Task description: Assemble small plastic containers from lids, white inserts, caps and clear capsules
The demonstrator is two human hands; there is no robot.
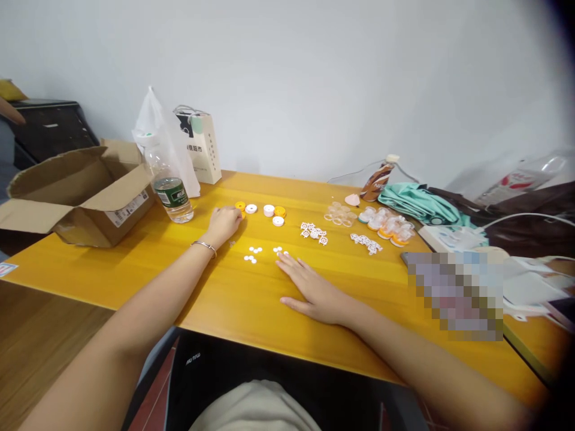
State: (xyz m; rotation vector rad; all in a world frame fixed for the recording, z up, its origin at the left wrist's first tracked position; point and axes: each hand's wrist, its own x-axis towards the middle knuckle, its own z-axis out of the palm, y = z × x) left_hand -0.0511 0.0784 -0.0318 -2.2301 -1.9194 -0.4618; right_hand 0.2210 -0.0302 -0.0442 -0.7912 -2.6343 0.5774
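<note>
My left hand (224,224) is at the back left of the table, with its fingers curled against a stack of round orange pieces (240,206); whatever is between them is hidden. Beside it lie a round white piece (251,209) and further white pieces (268,210) with an orange one (280,212). My right hand (317,294) rests flat with fingers spread, its fingertips touching a group of small white discs (277,249). More little discs (255,249) lie between the hands. Tiny clear bits (232,243) sit near my left wrist.
White spoked wheel-like parts (313,232), clear rings (340,214), white openwork pieces (366,243) and clear domed items with coloured bases (389,225) spread rightward. An open cardboard box (85,221) and a water bottle (173,197) stand left. A power strip (442,239) lies right.
</note>
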